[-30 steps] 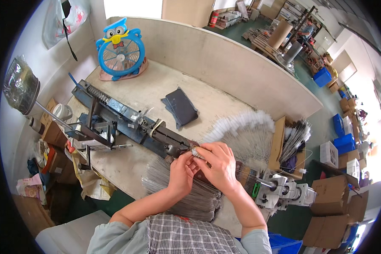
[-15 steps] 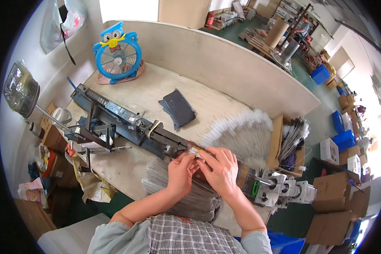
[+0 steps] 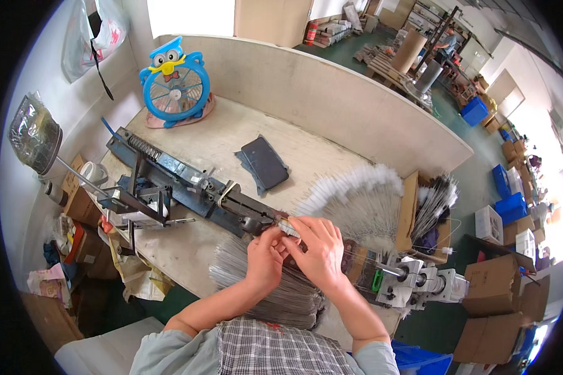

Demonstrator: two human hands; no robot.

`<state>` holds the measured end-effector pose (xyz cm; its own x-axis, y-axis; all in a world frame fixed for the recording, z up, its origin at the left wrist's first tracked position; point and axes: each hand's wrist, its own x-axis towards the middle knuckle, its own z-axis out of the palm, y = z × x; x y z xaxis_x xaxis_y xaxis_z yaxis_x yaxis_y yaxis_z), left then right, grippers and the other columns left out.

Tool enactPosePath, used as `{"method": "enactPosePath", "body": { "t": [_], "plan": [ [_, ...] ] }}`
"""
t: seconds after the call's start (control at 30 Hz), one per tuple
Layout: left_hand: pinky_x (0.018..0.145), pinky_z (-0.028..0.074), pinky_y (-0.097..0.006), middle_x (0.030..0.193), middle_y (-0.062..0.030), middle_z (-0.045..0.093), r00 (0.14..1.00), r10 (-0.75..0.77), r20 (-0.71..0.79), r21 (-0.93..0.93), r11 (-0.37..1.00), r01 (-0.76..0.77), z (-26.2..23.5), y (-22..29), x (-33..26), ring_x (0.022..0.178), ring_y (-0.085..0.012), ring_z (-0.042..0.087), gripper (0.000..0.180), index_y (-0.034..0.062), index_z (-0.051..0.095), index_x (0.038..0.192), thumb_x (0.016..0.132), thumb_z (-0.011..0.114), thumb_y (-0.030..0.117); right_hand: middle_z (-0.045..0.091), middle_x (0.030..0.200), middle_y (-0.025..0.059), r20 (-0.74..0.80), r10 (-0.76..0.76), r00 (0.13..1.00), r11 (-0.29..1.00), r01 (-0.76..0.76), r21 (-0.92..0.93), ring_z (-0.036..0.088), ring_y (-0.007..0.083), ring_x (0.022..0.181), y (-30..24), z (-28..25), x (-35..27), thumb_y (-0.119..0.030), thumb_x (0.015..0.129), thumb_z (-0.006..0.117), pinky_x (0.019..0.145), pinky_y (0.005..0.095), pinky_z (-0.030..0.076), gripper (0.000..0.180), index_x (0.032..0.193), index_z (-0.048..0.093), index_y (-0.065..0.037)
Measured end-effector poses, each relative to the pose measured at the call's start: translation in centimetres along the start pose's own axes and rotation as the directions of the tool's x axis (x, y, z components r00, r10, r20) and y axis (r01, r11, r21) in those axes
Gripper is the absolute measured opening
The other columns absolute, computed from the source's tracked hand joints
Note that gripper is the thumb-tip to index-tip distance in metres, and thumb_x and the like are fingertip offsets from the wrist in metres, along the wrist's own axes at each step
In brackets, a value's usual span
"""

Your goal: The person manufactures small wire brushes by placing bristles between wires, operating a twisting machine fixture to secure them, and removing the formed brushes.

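We are holding a thin wire piece [image 3: 289, 226] between our fingers. It is small and silver, and it is too tiny for us to see its shape well. It sits at the near end of the long dark metal machine [image 3: 187, 187], in the middle of the table [image 3: 231, 134].

Our left hand [image 3: 264, 257] is pinched on the wire piece from below, with the fingers curled in tight. Our right hand [image 3: 319, 250] comes over the top, and its fingertips [image 3: 293, 225] close on the same wire piece. The two hands touch each other.

Right under our hands lies a big bundle of thin grey wires [image 3: 263, 287], spread out like a fan. Just past our right hand is a row of fluffy white brushes [image 3: 356, 187], also fanned out. Beside them stands a cardboard box [image 3: 425, 212] with more brushes in it.

Farther back on the table lies a flat dark pouch [image 3: 264, 164]. In the far corner stands a blue fan shaped like an owl [image 3: 174, 84]. To our right, at the table's edge, is a small grey motor part [image 3: 419, 284].
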<state>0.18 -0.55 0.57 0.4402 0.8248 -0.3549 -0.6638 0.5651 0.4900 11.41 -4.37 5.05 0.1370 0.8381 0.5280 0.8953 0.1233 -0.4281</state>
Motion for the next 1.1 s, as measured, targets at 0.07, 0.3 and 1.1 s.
{"method": "enactPosePath", "body": {
  "t": [0.07,0.3,1.1],
  "plan": [
    [0.078,0.048,-0.029,0.089,-0.0026,0.063,1.000,-0.010,0.018,-0.009,1.000,0.010,-0.3,-0.2,0.2,0.084,-0.0126,0.062,0.009,0.0058,0.059,0.093,0.089,0.056,0.013,0.063,0.098,0.0020,-0.027,0.024,0.999,0.999,-0.025,-0.040,0.058,0.0223,0.091,-0.1,0.4,0.1,-0.017,0.070,0.073,0.076,0.0354,0.043,0.030,0.098,0.068,-0.010],
    [0.078,0.047,-0.028,0.091,-0.0015,0.063,1.000,0.013,0.013,0.016,1.000,-0.013,0.2,-0.3,-0.1,0.085,-0.0105,0.061,0.008,0.0068,0.059,0.094,0.088,0.057,0.010,0.064,0.094,0.0012,-0.060,-0.030,0.998,0.994,0.024,-0.107,0.059,0.0212,0.088,-0.3,-0.7,-0.3,-0.018,0.069,0.074,0.076,0.0342,0.043,0.024,0.092,0.070,-0.011],
    [0.083,0.047,-0.035,0.097,-0.0091,0.062,1.000,-0.002,0.026,0.001,1.000,0.002,0.3,0.0,0.0,0.090,-0.0192,0.061,0.031,0.0045,0.055,0.101,0.095,0.046,0.034,0.064,0.090,-0.0005,-0.052,0.016,0.999,0.991,-0.023,-0.132,0.059,0.0189,0.088,0.2,-2.1,-0.4,-0.017,0.072,0.071,0.079,0.0342,0.041,0.024,0.094,0.068,-0.010]
  ]
}}
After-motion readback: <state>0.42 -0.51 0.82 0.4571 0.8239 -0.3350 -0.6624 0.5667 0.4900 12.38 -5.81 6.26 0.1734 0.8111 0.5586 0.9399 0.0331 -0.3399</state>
